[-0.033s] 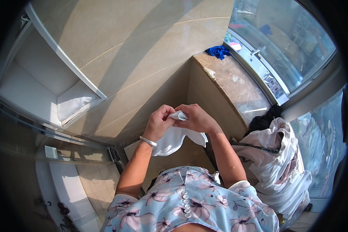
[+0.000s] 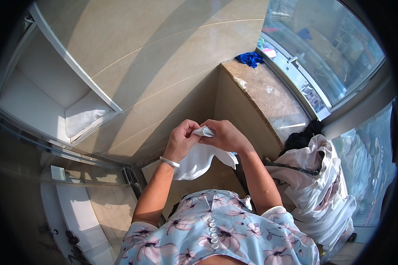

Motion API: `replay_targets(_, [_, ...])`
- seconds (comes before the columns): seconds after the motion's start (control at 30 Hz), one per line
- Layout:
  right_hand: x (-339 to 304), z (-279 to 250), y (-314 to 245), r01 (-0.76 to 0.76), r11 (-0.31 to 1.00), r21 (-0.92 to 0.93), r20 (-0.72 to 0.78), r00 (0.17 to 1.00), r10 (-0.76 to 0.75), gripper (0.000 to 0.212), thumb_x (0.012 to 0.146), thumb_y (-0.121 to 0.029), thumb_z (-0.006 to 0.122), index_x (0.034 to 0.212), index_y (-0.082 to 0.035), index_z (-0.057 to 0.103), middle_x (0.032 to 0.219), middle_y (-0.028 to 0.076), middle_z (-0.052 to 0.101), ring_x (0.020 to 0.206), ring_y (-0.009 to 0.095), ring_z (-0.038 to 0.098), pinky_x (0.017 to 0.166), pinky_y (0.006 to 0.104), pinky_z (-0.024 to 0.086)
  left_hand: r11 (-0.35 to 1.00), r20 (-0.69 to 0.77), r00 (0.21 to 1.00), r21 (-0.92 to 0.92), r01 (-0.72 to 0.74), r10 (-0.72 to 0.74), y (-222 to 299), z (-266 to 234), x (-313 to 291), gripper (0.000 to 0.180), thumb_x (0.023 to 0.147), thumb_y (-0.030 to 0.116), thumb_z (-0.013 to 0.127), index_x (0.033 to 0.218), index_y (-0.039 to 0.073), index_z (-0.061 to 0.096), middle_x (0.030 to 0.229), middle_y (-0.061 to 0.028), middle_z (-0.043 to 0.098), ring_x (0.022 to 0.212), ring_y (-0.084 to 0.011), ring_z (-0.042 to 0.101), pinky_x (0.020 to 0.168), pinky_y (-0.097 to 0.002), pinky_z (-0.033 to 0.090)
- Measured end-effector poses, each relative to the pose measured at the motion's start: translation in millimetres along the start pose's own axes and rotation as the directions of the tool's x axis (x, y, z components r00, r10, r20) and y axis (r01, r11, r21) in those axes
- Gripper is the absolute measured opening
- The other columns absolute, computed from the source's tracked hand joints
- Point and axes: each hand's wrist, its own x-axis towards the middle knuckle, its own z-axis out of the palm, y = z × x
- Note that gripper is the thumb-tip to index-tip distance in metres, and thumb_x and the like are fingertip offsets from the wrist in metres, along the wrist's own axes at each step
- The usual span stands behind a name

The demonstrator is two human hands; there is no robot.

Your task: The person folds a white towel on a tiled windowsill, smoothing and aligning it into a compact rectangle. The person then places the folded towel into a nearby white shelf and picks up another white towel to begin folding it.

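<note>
A thin white cloth [image 2: 195,162] hangs down from between my two hands, its top edge gathered and bunched at my fingers. My left hand [image 2: 181,140], with a silver bracelet at the wrist, pinches the gathered part with its fingertips. Right beside it, my right hand [image 2: 225,135] grips the same bunched edge between thumb and fingers. The hands nearly touch. Below them the cloth's lower part hangs loose in front of my flowered blouse, and I cannot make out what kind of cloth it is.
A stone window ledge [image 2: 269,95] with a blue cloth [image 2: 250,58] stands at the far right, below a window [image 2: 323,48]. White and dark garments [image 2: 316,185] lie heaped at the right. On the left is a white wall recess [image 2: 44,84] holding a white bundle [image 2: 85,115].
My hands stay in almost the same place. The hanging lower edge of the white cloth has shifted slightly downward.
</note>
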Motion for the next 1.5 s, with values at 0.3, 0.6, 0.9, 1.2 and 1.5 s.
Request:
replay_targets(0.3, [-19.9, -18.0, -21.1, -0.007, 0.992, 0.127, -0.076, 0.997, 0.016, 0.018, 0.085, -0.008, 0.078, 0.100, 0.000, 0.070, 0.081, 0.011, 0.069, 0.073, 0.017, 0.065, 0.070, 0.0315, 0.053, 0.984, -0.073, 0.989, -0.117, -0.133, 0.125, -40.3, -11.0, -38.0, 0.020, 0.090, -0.001, 0.072, 0.108, 0.001, 0.064, 0.105, -0.0044, 0.068, 0.099, -0.0119, 0.064, 0.091, -0.0281, 0.052])
replay_targets(0.6, [-22.9, -43.2, -11.4, 0.072, 0.958, 0.279, -0.102, 0.994, -0.045, 0.017, 0.087, 0.003, 0.072, 0.104, 0.002, 0.071, 0.089, 0.003, 0.070, 0.083, 0.009, 0.063, 0.076, 0.0280, 0.052, 0.997, -0.258, 0.966, -0.075, 0.000, -0.019, -141.8, -48.6, -45.4, 0.028, 0.092, 0.010, 0.070, 0.119, 0.002, 0.068, 0.110, -0.0045, 0.070, 0.096, -0.0099, 0.064, 0.089, -0.0269, 0.052])
replay_targets(0.9, [-33.2, -30.7, -4.7, 0.100, 0.921, 0.376, -0.198, 0.980, -0.026, 0.017, 0.091, 0.004, 0.067, 0.107, 0.000, 0.071, 0.092, 0.001, 0.069, 0.086, 0.009, 0.063, 0.078, 0.0265, 0.051, 0.973, -0.032, 0.995, -0.214, 0.085, -0.094, -150.5, -57.6, -64.8, 0.053, 0.084, -0.004, 0.061, 0.135, 0.008, 0.059, 0.136, -0.0042, 0.059, 0.125, -0.0140, 0.051, 0.108, -0.0318, 0.041])
replay_targets(1.2, [-41.4, -14.1, -6.9, 0.162, 0.913, 0.375, -0.239, 0.968, -0.073, 0.020, 0.086, 0.002, 0.069, 0.106, 0.003, 0.070, 0.093, 0.004, 0.067, 0.088, 0.012, 0.063, 0.078, 0.0268, 0.050, 0.970, -0.035, 0.997, 0.230, 0.073, -0.067, -164.7, -33.4, -82.1, 0.050, 0.082, 0.014, 0.084, 0.129, 0.009, 0.066, 0.123, -0.0055, 0.069, 0.114, -0.0183, 0.064, 0.104, -0.0348, 0.048])
replay_targets(1.5, [-42.2, -12.5, -9.8, 0.202, 0.897, 0.392, -0.376, 0.926, -0.044, 0.017, 0.089, 0.000, 0.073, 0.105, 0.003, 0.071, 0.092, 0.004, 0.068, 0.087, 0.013, 0.064, 0.078, 0.0268, 0.050, 0.969, -0.030, 0.998, 0.242, 0.054, -0.048, -153.1, -5.9, -75.3, 0.055, 0.081, 0.025, 0.085, 0.130, 0.009, 0.065, 0.123, -0.0095, 0.069, 0.113, -0.0242, 0.066, 0.098, -0.0372, 0.052])
